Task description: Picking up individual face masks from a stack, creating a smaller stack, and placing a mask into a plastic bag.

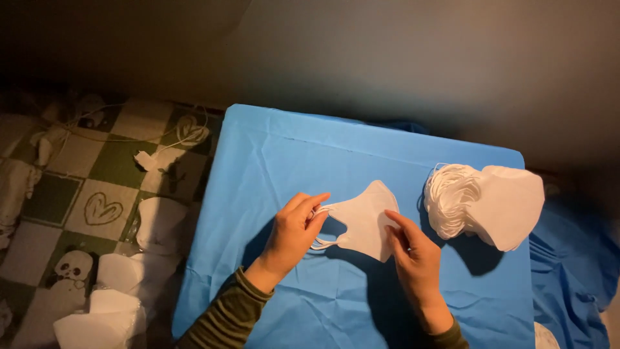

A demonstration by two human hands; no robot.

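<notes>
we held one white mask [365, 220] on the blue cloth [271, 161]: left hand [294, 236] pinched its loops, right hand [413, 255] pinched its edge. one mask pile [491, 203] sat nearby, maybe dozens.

Both hands were bare, without gloves or rings. The left sleeve [227, 317] was ribbed, striped olive and dark. The right cuff [452, 336] matched it.
</notes>
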